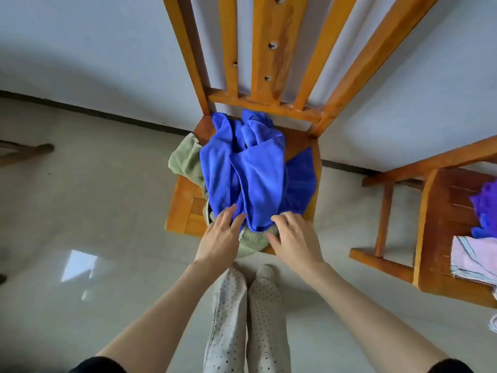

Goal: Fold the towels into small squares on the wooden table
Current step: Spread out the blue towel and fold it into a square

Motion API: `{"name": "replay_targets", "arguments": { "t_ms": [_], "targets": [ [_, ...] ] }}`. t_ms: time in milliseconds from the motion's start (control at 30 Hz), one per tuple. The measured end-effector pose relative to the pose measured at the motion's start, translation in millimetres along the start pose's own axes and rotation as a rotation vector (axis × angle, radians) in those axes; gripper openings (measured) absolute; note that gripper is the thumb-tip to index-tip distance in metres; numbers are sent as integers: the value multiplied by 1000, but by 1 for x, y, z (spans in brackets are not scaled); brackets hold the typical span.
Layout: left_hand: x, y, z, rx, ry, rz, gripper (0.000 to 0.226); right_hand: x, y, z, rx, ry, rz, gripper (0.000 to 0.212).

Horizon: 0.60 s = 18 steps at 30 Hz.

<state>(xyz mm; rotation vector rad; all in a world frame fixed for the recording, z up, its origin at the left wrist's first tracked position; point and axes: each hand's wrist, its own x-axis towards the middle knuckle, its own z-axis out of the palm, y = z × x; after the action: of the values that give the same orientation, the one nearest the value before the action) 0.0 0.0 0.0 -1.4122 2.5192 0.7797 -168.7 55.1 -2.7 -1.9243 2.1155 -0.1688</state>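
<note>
On the wooden chair [185,211] my left hand [220,235] and right hand [293,238] rest spread-fingered on the blue towel [255,173]; soft, limp, light, I judge, so I'd pinch its near hem.

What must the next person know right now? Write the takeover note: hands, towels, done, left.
Left hand: open, fingers resting on the near edge of the blue towel.
Right hand: fingers loosely bent over the same edge, nothing clearly gripped.
Blue towel lies crumpled on the seat of the wooden chair, on top of a green towel that shows at the left and near edge.
Second wooden chair on the right holds a purple cloth and a pink striped cloth.
Done: nothing on the near chair is folded.
Left: fold the blue towel, then the green one.
</note>
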Motion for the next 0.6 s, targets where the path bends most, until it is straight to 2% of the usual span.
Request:
{"name": "replay_targets", "arguments": {
  "t_ms": [67,133,267,400,600],
  "targets": [
    [15,-11,17,60,67,62,70,7,-6,22,-15,-26,53,39],
    [29,-16,23,112,66,126,74,11,-11,40,-56,-70,111,47],
    [49,-14,31,144,57,177,50,13,-16,66,-169,-55,123,55],
    [61,-8,26,233,58,185,30,16,-10,72,-208,-33,148,27],
    [58,-14,20,329,-9,218,32,5,-2,64,56,-113,97,13]
  ]
}}
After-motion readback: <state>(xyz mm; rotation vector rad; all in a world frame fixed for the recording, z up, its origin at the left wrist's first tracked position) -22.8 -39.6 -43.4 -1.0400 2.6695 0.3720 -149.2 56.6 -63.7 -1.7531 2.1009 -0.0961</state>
